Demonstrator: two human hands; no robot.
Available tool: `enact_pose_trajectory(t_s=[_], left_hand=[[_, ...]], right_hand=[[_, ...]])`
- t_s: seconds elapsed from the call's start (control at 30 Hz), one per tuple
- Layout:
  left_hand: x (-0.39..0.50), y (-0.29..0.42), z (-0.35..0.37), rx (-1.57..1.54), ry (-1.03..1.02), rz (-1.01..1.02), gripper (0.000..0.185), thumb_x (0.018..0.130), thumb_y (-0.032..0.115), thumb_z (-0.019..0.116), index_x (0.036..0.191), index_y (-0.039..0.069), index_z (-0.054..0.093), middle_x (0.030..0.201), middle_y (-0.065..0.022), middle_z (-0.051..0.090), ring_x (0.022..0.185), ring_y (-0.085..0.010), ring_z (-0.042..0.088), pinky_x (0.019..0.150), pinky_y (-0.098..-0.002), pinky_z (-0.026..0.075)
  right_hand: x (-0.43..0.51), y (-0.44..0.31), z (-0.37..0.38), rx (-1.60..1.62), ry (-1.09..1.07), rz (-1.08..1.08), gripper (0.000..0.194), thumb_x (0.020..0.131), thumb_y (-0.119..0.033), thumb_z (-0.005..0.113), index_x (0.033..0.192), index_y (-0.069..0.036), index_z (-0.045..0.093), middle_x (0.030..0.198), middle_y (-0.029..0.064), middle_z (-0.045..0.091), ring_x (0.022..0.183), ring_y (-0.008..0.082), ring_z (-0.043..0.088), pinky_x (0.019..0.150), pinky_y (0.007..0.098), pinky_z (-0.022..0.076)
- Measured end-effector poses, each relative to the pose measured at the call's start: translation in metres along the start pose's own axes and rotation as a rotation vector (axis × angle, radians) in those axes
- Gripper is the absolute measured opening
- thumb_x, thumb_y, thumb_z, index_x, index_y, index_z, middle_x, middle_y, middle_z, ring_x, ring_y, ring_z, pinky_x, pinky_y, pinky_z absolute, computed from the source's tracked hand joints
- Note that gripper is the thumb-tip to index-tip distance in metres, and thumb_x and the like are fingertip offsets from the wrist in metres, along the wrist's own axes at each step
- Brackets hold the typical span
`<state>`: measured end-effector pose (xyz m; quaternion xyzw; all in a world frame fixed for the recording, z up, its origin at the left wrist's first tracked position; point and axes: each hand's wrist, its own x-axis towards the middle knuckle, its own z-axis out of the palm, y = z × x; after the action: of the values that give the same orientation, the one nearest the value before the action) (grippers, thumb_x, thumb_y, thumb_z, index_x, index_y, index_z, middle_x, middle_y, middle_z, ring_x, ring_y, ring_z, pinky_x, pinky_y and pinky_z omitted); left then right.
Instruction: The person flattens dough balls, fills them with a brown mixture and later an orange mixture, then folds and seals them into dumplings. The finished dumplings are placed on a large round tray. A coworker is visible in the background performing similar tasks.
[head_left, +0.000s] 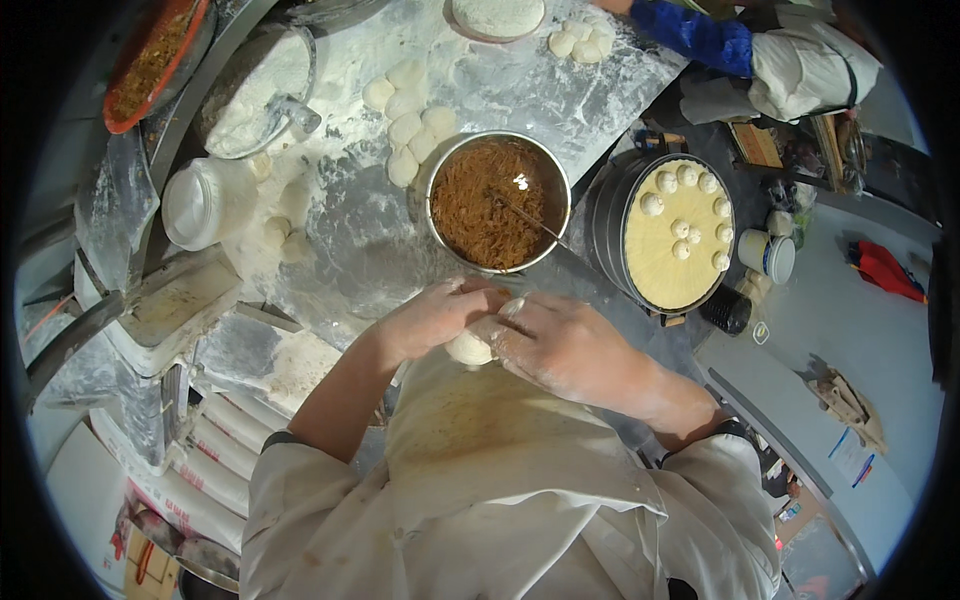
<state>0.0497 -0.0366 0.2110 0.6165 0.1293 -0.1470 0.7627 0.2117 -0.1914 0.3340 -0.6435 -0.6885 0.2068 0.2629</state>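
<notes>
Between my two hands, in front of the apron, is a pale dough bun (469, 348). My left hand (448, 311) curls around its upper left side. My right hand (559, 341) closes over its right side, with fingers and thumb together at the top. Just beyond my hands stands a steel bowl (568, 214) of brown shredded filling (487, 202), a thin metal utensil (536, 221) leaning in it. To the right, a round steamer (611, 225) with a pale liner (667, 259) carries several small pleated buns (652, 203). Flattened dough pieces (405, 129) lie beyond the bowl's left.
A floury worktop (352, 217) spreads ahead. At left are a lidded plastic tub (199, 204), a flour container (259, 97) with a scoop (296, 112), and an orange-rimmed bowl (120, 124). More dough pieces (586, 49) lie at the far edge, near another person's blue sleeve (694, 36). A white bucket (780, 259) stands right.
</notes>
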Motion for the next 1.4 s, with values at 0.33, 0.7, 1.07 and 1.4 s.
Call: enact_pose_trajectory(t_s=[0.33, 0.7, 1.07, 1.4], left_hand=[[-0.009, -0.053, -0.037, -1.035, 0.351, -0.123, 0.043, 0.114, 0.038, 0.043, 0.122, 0.001, 0.064, 0.112, -0.0211, 0.074, 0.094, -0.0315, 0.077, 0.065, -0.0399, 0.065], [-0.015, -0.068, -0.07, -1.035, 0.565, -0.05, 0.037, 0.114, 0.034, 0.043, 0.123, 0.002, 0.061, 0.111, -0.0175, 0.071, 0.093, -0.031, 0.075, 0.061, -0.0362, 0.063], [0.014, -0.04, -0.064, -1.027, 0.566, 0.033, 0.038, 0.113, 0.035, 0.046, 0.123, 0.002, 0.063, 0.111, -0.0173, 0.071, 0.091, -0.0286, 0.074, 0.059, -0.0351, 0.058], [0.03, 0.014, -0.022, -0.965, 0.56, -0.008, 0.032, 0.111, 0.034, 0.053, 0.12, 0.007, 0.068, 0.101, -0.0087, 0.072, 0.083, -0.0196, 0.072, 0.058, -0.0372, 0.058]], right_hand=[[0.051, 0.13, 0.084, 0.466, 0.284, 0.552, 0.013, 0.092, -0.012, 0.081, 0.098, -0.001, 0.082, 0.09, 0.0158, 0.076, 0.08, 0.0281, 0.073, 0.077, 0.0396, 0.0571], [0.107, 0.191, 0.144, 0.103, 0.011, 0.523, 0.023, 0.089, -0.016, 0.075, 0.108, -0.003, 0.078, 0.103, 0.0204, 0.072, 0.1, 0.0425, 0.069, 0.088, 0.0514, 0.0568], [0.077, 0.153, 0.082, 1.553, 0.151, 1.053, 0.018, 0.098, -0.01, 0.075, 0.107, 0.005, 0.076, 0.084, 0.0, 0.066, 0.068, 0.0072, 0.054, 0.06, 0.0248, 0.0418], [0.045, 0.058, 0.037, 0.892, 0.308, 0.802, 0.017, 0.098, -0.012, 0.075, 0.105, 0.004, 0.077, 0.092, 0.0008, 0.072, 0.077, 0.008, 0.062, 0.071, 0.0265, 0.0518]])
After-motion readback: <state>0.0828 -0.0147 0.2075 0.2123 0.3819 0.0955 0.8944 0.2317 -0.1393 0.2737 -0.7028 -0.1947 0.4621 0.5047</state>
